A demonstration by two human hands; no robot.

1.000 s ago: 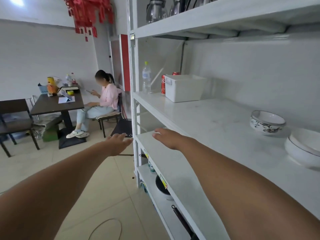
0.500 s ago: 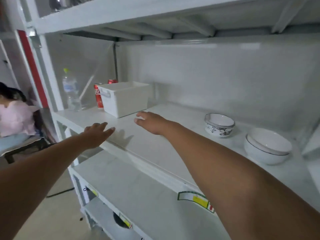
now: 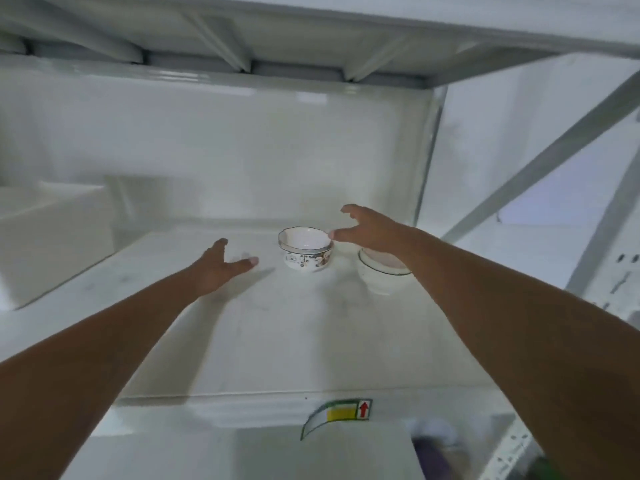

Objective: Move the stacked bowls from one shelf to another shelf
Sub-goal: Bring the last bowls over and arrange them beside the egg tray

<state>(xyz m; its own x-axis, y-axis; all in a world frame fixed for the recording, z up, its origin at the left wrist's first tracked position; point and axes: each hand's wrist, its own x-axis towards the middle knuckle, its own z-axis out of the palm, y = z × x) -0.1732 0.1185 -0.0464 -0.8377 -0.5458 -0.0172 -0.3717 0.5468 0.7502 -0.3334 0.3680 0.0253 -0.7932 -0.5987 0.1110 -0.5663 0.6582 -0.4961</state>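
Head view, forward-down, close to shelf [image 3: 311,341].

Spread hands [image 3: 221,266] [image 3: 369,230] flank patterned bowls [image 3: 305,252].

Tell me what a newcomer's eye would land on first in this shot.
First, the patterned bowl standing upright near the back of the white shelf, with both arms reaching in toward it. The right hand hovers open beside its rim, the left hand spread open to its left. A plain white bowl sits just right of it, partly hidden behind the right wrist.
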